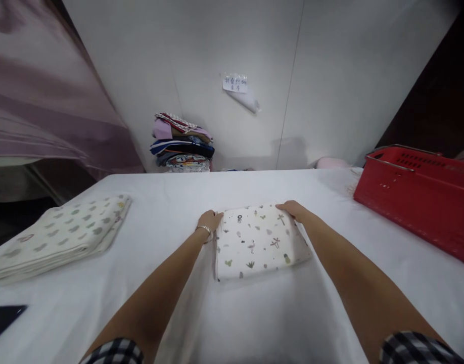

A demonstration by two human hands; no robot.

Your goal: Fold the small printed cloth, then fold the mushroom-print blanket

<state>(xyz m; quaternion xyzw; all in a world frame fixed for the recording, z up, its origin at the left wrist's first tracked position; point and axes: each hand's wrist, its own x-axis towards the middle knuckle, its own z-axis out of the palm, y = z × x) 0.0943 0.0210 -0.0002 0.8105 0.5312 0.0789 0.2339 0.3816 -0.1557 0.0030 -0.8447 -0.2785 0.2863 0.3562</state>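
Observation:
A folded white cloth (258, 242), printed with small palms, cacti and a flamingo, lies in front of me on the white-covered table (171, 202). My left hand (210, 221) grips its far left corner, thumb on top and the other fingers out of sight along the edge. At the far right corner, my right hand (292, 210) pinches the cloth in the same way, thumb over the printed face. A bracelet circles my left wrist. Farther left rests a second folded cloth (73, 227), cream with grey-green shapes, which neither hand touches.
A red plastic basket (417, 197) with metal handles stands on the right. Folded fabrics (182, 144) are piled beyond the table's far edge, against the wall. A dark flat object (4, 318) lies at the near left. Pink sheeting (46, 101) hangs at the left; a paper note (235, 83) is on the wall.

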